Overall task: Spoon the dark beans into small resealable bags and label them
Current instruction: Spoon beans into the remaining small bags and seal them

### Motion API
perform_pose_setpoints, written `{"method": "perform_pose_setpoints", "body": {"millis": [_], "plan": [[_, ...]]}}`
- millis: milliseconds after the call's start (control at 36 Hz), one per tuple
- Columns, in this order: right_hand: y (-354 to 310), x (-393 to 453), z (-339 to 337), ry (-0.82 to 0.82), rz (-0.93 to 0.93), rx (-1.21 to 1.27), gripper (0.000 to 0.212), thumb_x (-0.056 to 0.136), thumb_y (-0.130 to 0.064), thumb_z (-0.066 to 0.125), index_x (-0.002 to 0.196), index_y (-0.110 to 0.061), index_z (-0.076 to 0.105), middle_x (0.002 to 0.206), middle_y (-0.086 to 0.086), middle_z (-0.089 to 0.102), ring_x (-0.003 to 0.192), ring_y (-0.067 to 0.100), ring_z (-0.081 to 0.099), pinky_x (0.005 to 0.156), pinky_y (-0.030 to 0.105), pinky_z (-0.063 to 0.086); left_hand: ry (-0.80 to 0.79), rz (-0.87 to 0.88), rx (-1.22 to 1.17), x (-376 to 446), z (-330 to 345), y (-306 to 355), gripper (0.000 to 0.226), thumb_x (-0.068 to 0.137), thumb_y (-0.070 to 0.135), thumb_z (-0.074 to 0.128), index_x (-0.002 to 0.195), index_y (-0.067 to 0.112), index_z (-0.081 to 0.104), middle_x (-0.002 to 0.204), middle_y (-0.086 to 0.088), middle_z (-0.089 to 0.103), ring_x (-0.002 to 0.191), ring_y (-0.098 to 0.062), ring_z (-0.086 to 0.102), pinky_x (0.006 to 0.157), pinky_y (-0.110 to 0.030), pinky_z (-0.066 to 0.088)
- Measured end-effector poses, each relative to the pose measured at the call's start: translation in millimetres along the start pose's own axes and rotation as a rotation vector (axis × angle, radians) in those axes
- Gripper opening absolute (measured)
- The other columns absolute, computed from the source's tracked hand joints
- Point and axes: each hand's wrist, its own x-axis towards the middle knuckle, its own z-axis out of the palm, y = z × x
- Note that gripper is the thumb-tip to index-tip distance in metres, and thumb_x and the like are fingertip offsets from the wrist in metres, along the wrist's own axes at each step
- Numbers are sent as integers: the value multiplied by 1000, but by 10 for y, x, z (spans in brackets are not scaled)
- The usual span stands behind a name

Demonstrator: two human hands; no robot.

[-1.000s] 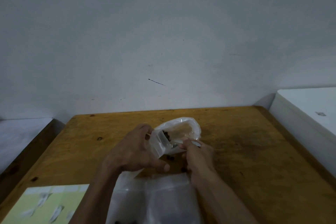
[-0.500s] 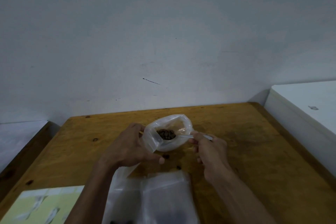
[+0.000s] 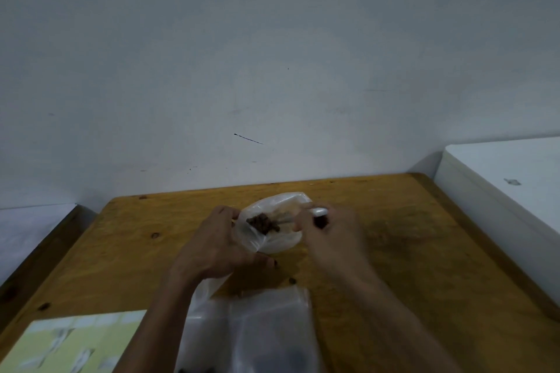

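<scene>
At the lower left of the frame a pale yellow-green sheet point(image 3: 69, 342) with white rectangles, possibly labels, lies on the wooden table point(image 3: 424, 251); no label is visibly applied to any bag. Right of it, at the lower centre, a pile of clear plastic bags point(image 3: 251, 333) rests on the table, with dark shapes at the bottom edge that cannot be identified. Above the pile, at the centre of the frame, the left hand point(image 3: 216, 247) holds the small resealable bag point(image 3: 272, 221), its fingers curled round the left side of the bag's mouth and keeping it open. A small heap of dark beans point(image 3: 263, 222) sits inside this bag. Immediately right, the right hand point(image 3: 328, 230) has its fingers pinched on a white spoon point(image 3: 318, 211) at the bag's right rim. A few loose beans point(image 3: 291, 281) lie on the table just below the hands. Judged from this, filling of this bag is under way; sealing and labelling remain.
</scene>
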Motion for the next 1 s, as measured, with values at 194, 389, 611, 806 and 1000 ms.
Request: {"method": "perform_pose_setpoints", "body": {"millis": [194,389,611,806,1000], "plan": [[195,-88,23,243,-350,-150,15,96,-21,60,103,-21,73,88,-11,69,79,-2,64,66,11,52,0,4,9,-22,-25,18,94,45,60,92,119,30,44,109,16,43,93,-4,49,66,-19,43],[500,8,207,254,-154,-234,14,98,-16,58,95,-18,72,80,-4,65,71,2,58,57,13,43,17,29,48,-41,-9,0,99,44,63,91,124,26,45,115,14,43,98,-6,47,66,-17,41],[555,-6,458,325,182,89,36,99,-21,57,68,-37,58,67,2,68,65,22,66,64,47,58,51,82,50,-22,-9,76,92,45,61,91,119,30,45,116,13,45,100,-7,49,73,-21,48],[537,-29,442,306,359,273,26,99,-20,59,77,-33,64,69,3,70,63,12,66,60,30,53,64,173,68,20,-26,105,93,44,62,90,119,28,49,114,13,47,100,-7,49,71,-17,42],[525,-17,469,278,477,402,18,97,-23,62,80,-27,67,72,4,71,63,13,66,59,30,55,60,236,66,31,-29,118,93,39,66,87,116,32,48,113,17,48,100,-3,49,74,-19,45]]}}
